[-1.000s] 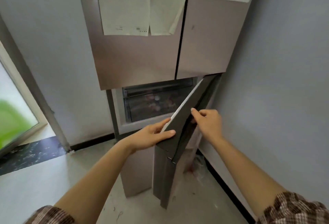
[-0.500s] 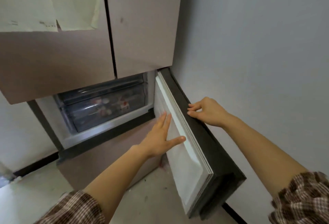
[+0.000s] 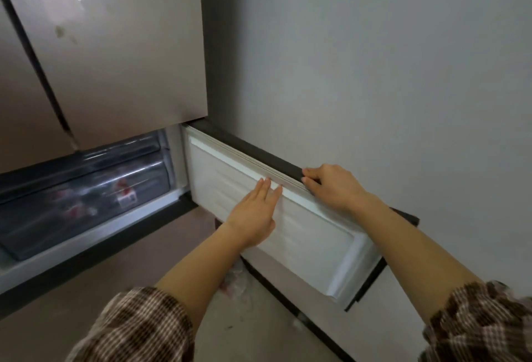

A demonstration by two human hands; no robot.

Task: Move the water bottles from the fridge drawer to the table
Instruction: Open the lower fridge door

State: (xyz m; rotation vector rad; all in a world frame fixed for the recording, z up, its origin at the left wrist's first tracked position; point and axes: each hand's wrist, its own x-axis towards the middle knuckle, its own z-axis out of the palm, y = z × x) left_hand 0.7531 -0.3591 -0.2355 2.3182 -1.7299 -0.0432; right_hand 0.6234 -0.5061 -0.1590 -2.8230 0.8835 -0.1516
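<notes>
Inside the closed fridge drawer, blurred red-labelled shapes, probably the water bottles, are sitting untouched. The left hand is pressing flat-fingered against the open door, while the right hand is gripping its dark top edge. Every bottle is awaiting removal.

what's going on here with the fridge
A person has the lower fridge door open, swung out toward the wall. The left hand presses flat against the door's white inner side, and the right hand grips its dark top edge. The clear drawer inside is not yet pulled out; its red-and-white contents are too blurred to identify. No bottle has been taken.
</notes>
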